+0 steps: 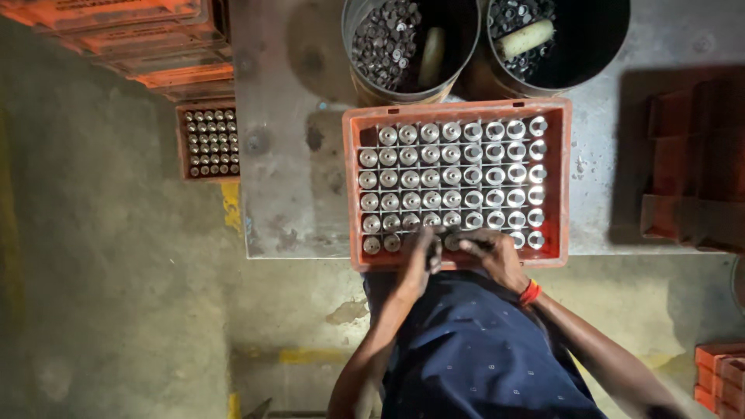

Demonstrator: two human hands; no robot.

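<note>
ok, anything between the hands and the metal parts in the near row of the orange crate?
Nothing visible. Both the left hand and the right hand are already down in the near row of the orange crate, on the metal parts there. The fingers cover what is under them, so an actual grip can't be confirmed.

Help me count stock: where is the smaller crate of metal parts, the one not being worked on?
In the head view the smaller crate sits left of the metal table, below a stack of orange crates, well left of the big orange crate under both hands.
</note>
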